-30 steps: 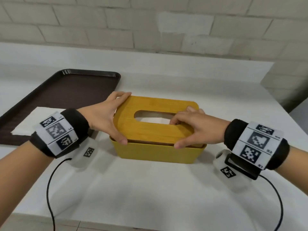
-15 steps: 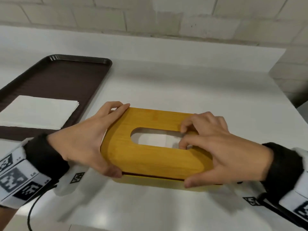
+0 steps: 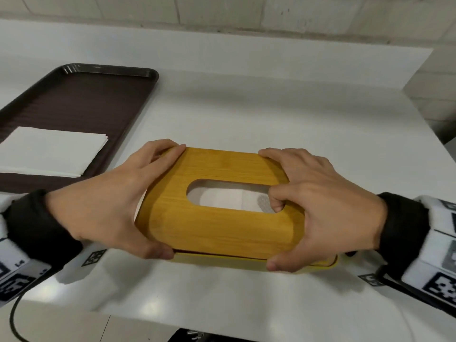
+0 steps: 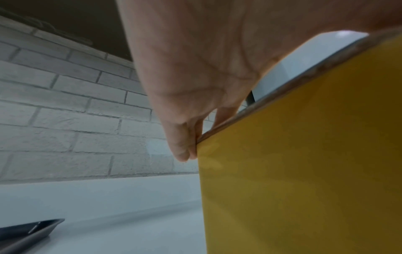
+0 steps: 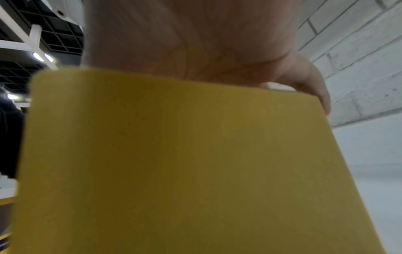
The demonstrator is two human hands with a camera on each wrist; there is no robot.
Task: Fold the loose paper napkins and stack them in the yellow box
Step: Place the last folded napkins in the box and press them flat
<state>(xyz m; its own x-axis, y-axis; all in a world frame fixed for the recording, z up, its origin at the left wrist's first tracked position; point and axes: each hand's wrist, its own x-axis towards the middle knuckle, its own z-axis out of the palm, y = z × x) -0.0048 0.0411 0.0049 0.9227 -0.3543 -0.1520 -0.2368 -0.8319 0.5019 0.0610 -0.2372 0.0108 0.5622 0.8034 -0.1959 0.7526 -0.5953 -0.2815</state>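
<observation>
The yellow box [image 3: 251,264] stands on the white counter, topped by a wooden lid [image 3: 217,228] with an oval slot. White napkins [image 3: 229,199] show through the slot. My left hand [image 3: 118,206] grips the lid's left end, thumb at the near edge, fingers along the far edge. My right hand [image 3: 320,208] grips the right end, one finger curled into the slot and thumb on the near edge. The near edge of the lid sits slightly above the box rim. The left wrist view shows the box wall [image 4: 304,171] with fingers [image 4: 182,151] at the lid edge; the right wrist view is filled by the box wall [image 5: 174,163].
A dark brown tray [image 3: 81,99] lies at the left with a stack of folded white napkins [image 3: 51,150] on it. A white brick wall [image 3: 222,11] runs behind the counter. The counter's front edge is just below my wrists.
The view has closed in on the box. My right hand has spread over the lid's right end, its fingers reaching the far edge and one finger hooked into the slot. The left hand keeps its grip.
</observation>
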